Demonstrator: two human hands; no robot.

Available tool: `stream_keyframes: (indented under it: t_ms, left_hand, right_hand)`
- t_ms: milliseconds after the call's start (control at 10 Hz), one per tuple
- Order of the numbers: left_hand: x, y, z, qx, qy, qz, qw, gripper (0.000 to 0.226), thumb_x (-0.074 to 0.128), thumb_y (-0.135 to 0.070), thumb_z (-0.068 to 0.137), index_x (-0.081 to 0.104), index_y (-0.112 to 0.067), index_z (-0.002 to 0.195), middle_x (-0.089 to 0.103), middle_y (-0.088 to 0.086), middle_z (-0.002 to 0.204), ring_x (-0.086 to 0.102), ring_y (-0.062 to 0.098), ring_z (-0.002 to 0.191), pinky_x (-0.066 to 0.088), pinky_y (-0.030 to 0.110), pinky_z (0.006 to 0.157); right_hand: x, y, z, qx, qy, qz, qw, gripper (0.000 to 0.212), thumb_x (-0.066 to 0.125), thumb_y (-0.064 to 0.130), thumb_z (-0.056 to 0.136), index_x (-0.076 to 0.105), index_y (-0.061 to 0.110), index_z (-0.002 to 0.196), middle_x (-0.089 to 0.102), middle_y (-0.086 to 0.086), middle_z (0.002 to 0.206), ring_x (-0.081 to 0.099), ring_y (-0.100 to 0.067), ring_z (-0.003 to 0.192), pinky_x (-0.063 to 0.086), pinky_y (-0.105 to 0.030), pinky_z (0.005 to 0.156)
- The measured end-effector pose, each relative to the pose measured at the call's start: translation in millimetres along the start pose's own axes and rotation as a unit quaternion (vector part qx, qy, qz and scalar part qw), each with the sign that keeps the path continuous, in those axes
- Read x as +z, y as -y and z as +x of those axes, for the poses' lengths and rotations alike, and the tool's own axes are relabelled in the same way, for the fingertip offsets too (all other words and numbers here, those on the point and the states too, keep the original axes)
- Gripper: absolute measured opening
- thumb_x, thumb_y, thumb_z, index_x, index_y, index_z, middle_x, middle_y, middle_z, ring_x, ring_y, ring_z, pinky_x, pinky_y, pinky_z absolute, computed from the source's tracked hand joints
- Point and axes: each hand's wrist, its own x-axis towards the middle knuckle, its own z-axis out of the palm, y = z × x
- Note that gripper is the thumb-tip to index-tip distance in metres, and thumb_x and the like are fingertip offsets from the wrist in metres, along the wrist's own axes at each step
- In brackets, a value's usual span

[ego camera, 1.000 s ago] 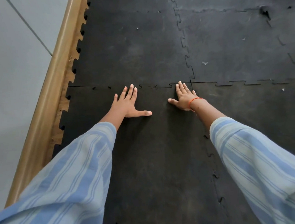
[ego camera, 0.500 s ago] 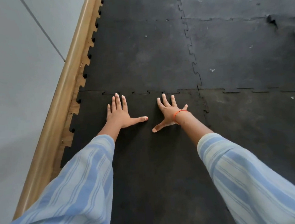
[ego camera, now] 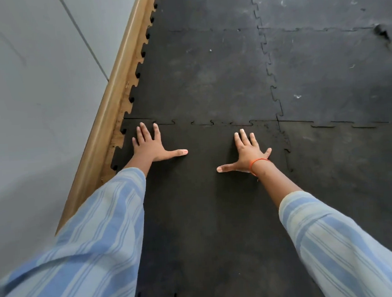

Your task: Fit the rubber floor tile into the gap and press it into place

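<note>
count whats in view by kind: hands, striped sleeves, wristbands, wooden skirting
hands: 2, left hand and right hand, flat on the rubber floor tile
striped sleeves: 2
orange wristband: 1
wooden skirting: 1
total: 6

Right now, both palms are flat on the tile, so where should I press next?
Probably slide the right hand forward to the far seam. Its teeth there show dark gaps, so that edge looks not fully seated. The left hand already covers the tile corner by the wall.

Left: wooden skirting (ego camera: 108, 122), wall (ego camera: 33, 90).
</note>
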Motion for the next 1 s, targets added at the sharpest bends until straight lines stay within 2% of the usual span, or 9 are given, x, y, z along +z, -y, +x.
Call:
stream_keyframes:
  t_ms: [300,500,600,700,800,900,1000]
  left_hand:
    - [-8,-1,0,-0.006,0.004,0.009,1.0,0.136,0.053,-0.088,0.061,-0.02,-0.018,0.152,-0.028,0.019,0.157,-0.022,0.037,0.145,0.0,0.056,0.119]
    - [38,-28,-59,0.005,0.038,-0.018,0.999,0.136,0.059,-0.084,0.063,-0.024,-0.021,0.151,-0.032,0.021,0.154,-0.024,0.041,0.143,0.002,0.063,0.115]
    - [70,-49,-97,0.009,0.044,-0.035,0.998,0.125,0.059,-0.077,0.071,-0.022,-0.024,0.151,-0.033,0.019,0.154,-0.025,0.042,0.143,0.004,0.065,0.113]
    - [85,-60,-113,0.006,0.039,-0.05,0.998,0.118,0.058,-0.073,0.077,-0.02,-0.027,0.152,-0.035,0.018,0.154,-0.026,0.042,0.142,0.005,0.066,0.112]
    - [72,-70,-108,-0.011,0.085,-0.053,0.995,0.115,0.062,-0.064,0.081,-0.023,-0.029,0.15,-0.038,0.019,0.152,-0.027,0.044,0.141,0.006,0.067,0.111]
    - [38,-70,-113,-0.018,0.143,-0.041,0.989,0.089,0.06,-0.047,0.091,0.003,-0.026,0.156,-0.014,0.017,0.161,0.003,0.042,0.147,0.024,0.058,0.113]
    - [4,-58,-135,0.031,0.176,-0.048,0.983,0.056,0.051,-0.038,0.097,0.039,-0.013,0.146,0.04,0.013,0.15,0.044,0.034,0.132,0.039,0.046,0.107]
  right_hand:
    - [-13,12,5,0.016,0.041,-0.01,0.999,0.139,0.077,0.068,0.055,-0.015,0.027,0.15,-0.026,0.011,0.157,-0.024,-0.021,0.145,0.006,-0.076,0.104]
    - [1,-6,-26,0.008,0.029,0.001,1.0,0.128,0.077,0.065,0.059,-0.008,0.036,0.15,-0.022,0.012,0.158,-0.02,-0.021,0.146,0.008,-0.073,0.107]
    - [23,-13,-50,0.076,0.002,0.036,0.996,0.118,0.072,0.065,0.066,-0.006,0.037,0.15,-0.018,0.01,0.16,-0.015,-0.024,0.147,0.014,-0.07,0.109]
    - [39,-10,-61,0.1,-0.006,0.055,0.993,0.111,0.067,0.066,0.071,-0.006,0.037,0.15,-0.019,0.01,0.159,-0.016,-0.025,0.147,0.015,-0.07,0.109]
    - [22,-5,-49,0.113,0.042,0.058,0.991,0.114,0.073,0.057,0.072,-0.011,0.04,0.148,-0.026,0.009,0.157,-0.02,-0.029,0.145,0.016,-0.071,0.105]
    - [-6,-7,-47,0.087,0.118,0.01,0.989,0.103,0.073,0.04,0.079,0.001,0.028,0.152,-0.007,-0.001,0.162,0.002,-0.037,0.147,0.024,-0.059,0.113]
    - [-26,-6,-69,0.056,0.096,-0.062,0.992,0.075,0.068,0.037,0.084,0.029,0.017,0.145,0.042,-0.012,0.147,0.041,-0.036,0.132,0.04,-0.049,0.106]
